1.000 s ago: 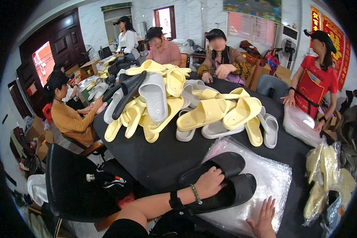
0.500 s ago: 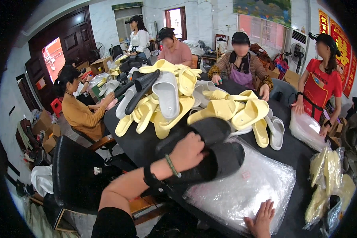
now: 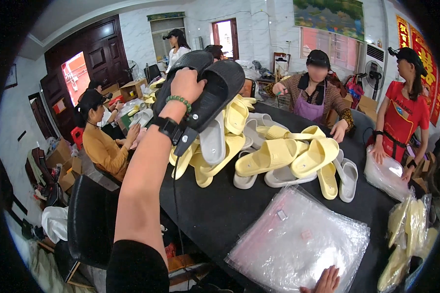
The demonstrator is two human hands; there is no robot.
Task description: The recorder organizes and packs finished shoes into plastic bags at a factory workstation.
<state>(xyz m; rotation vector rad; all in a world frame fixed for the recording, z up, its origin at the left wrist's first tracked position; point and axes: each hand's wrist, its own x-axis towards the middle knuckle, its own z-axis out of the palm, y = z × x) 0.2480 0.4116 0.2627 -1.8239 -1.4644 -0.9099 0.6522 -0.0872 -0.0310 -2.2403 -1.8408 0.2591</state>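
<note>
My left hand (image 3: 187, 90) grips a pair of black slides (image 3: 220, 93), its fingers closed over their inner edges. The pair is raised in front of the heap of slippers on the table and hides part of it. Yellow slides (image 3: 268, 157) and grey slides (image 3: 212, 141) lie piled below and to the right of it. At the lower edge my right hand (image 3: 326, 282) rests with stretched fingers on a stack of clear plastic bags (image 3: 298, 244). It holds nothing.
The black-covered table (image 3: 203, 215) carries the pile. Bagged yellow slides (image 3: 407, 234) sit at the right edge. A person in red (image 3: 401, 107) rests hands on more clear bags (image 3: 385, 171). Others sit around the table. A black chair (image 3: 89, 219) stands at left.
My left hand has lifted the black slides from beside the bags, up and to the left. My right hand stays on the bags, slightly lower in view.
</note>
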